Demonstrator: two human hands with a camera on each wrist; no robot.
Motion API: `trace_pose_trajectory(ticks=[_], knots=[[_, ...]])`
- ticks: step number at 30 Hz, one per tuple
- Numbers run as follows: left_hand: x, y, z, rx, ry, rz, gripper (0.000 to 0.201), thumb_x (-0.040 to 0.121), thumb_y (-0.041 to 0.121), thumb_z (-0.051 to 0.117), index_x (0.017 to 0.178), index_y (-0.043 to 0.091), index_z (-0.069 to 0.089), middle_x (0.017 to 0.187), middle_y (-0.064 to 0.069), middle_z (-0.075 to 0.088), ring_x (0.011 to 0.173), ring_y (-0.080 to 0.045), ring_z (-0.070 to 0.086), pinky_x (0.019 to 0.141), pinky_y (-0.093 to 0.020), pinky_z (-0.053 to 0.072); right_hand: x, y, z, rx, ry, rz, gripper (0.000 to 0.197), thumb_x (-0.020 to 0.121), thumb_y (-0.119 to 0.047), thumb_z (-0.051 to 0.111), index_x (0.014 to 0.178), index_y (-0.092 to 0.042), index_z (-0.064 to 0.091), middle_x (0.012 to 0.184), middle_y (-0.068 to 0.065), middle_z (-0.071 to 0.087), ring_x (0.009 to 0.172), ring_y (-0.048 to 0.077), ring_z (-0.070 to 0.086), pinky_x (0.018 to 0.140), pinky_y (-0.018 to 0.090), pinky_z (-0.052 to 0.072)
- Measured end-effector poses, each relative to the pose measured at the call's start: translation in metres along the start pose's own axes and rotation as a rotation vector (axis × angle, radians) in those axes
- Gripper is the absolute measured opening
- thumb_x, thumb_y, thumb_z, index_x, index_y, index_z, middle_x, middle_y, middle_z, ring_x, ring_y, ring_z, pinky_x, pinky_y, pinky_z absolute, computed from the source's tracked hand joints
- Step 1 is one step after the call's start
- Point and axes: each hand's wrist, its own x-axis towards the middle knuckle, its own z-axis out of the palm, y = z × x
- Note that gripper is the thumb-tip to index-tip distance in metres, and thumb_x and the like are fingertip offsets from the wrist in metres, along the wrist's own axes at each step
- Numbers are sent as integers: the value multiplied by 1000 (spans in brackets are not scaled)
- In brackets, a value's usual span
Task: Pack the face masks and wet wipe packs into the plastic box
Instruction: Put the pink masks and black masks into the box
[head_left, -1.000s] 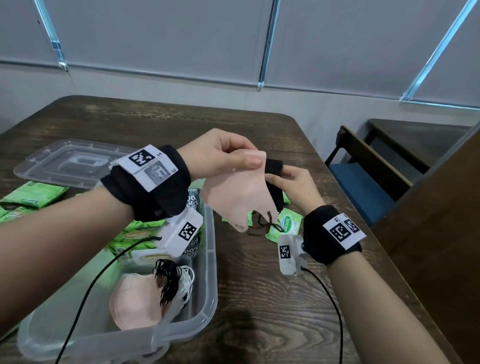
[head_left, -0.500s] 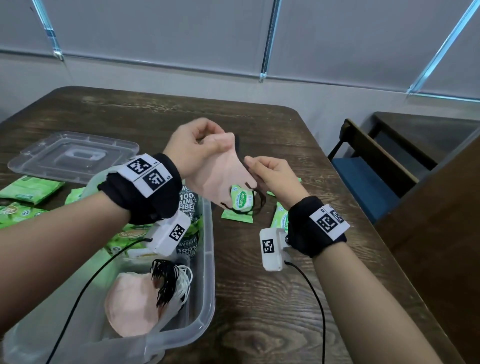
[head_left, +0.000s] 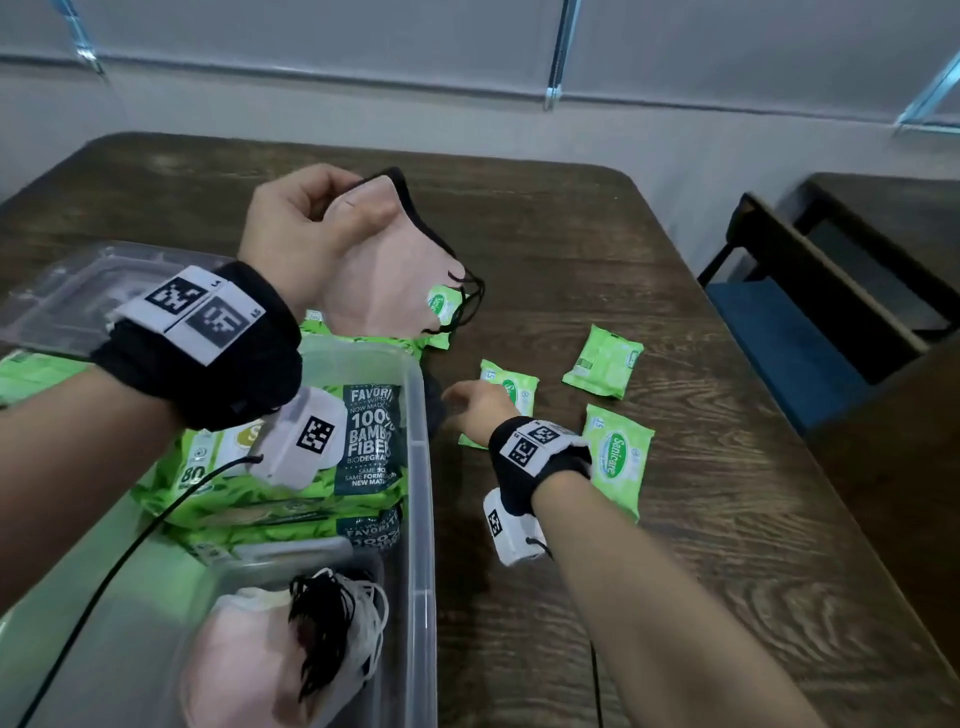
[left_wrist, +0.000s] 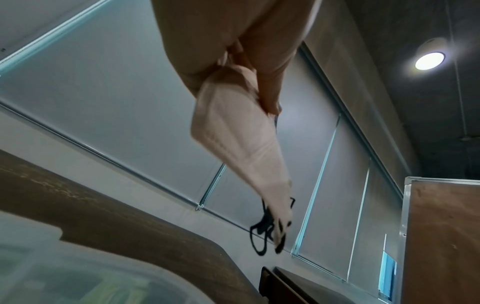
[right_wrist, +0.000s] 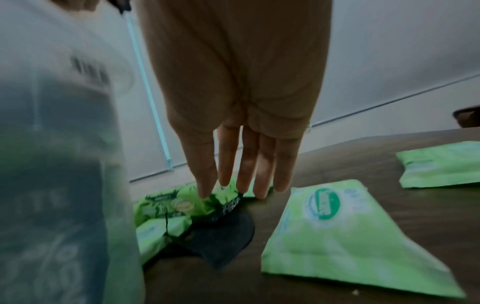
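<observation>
My left hand (head_left: 311, 228) is raised above the table and pinches a pink face mask (head_left: 387, 270) with black ear loops; in the left wrist view the pink face mask (left_wrist: 239, 144) hangs from the fingers. My right hand (head_left: 475, 405) is low over the table with straight fingers (right_wrist: 241, 170), just above a black face mask (right_wrist: 223, 232) lying beside the clear plastic box (head_left: 423, 519). The box holds large green wet wipe packs (head_left: 317, 457) and a smaller tub with pink masks (head_left: 244, 660). Small green wipe packs (head_left: 605, 361) lie on the table right of the box.
The clear box lid (head_left: 93, 296) lies at the back left of the dark wooden table (head_left: 701, 571). More green packs (head_left: 36, 374) sit at the left edge. A chair with a blue seat (head_left: 779, 338) stands at the right of the table.
My right hand has let go of the pink mask and dropped down to the table beside the box. The left hand keeps the pink mask raised. The head view has tilted down.
</observation>
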Motion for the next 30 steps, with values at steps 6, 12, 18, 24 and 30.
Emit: trace_pose_trajectory(ticks=[6,12,18,24,30], knots=[[19,-22,3,-4,39,-2,14,76,21,74,74,28,61,58,21,61,56,6,51,57,-14,44,35,-7,38,-384,-246,-67,56,88,-18,61,140,-12,41,142,9,45,127,29,46,104,38,41],[30,-27,-3,-26,74,11,15,76,20,74,76,27,61,59,22,62,58,6,53,58,-15,44,35,2,46,-589,-196,-123,42,95,-18,50,135,-6,43,136,13,40,125,32,41,100,41,40],[29,-22,-14,-52,134,20,15,77,19,74,77,26,61,60,23,63,60,6,54,61,-16,46,22,6,50,-577,-57,-160,32,97,0,35,123,2,53,126,18,52,118,33,49,93,38,42],[23,0,-33,-72,196,37,16,80,16,72,79,25,59,59,23,62,59,8,55,60,-13,46,5,15,24,-62,126,61,21,84,-16,58,99,-2,64,92,17,63,85,30,61,71,33,48],[4,24,-48,-78,227,24,9,87,19,66,83,25,61,59,22,63,57,10,56,59,-12,45,-27,-3,-33,381,483,56,13,86,-16,54,80,-6,61,78,7,60,72,21,51,58,29,36]])
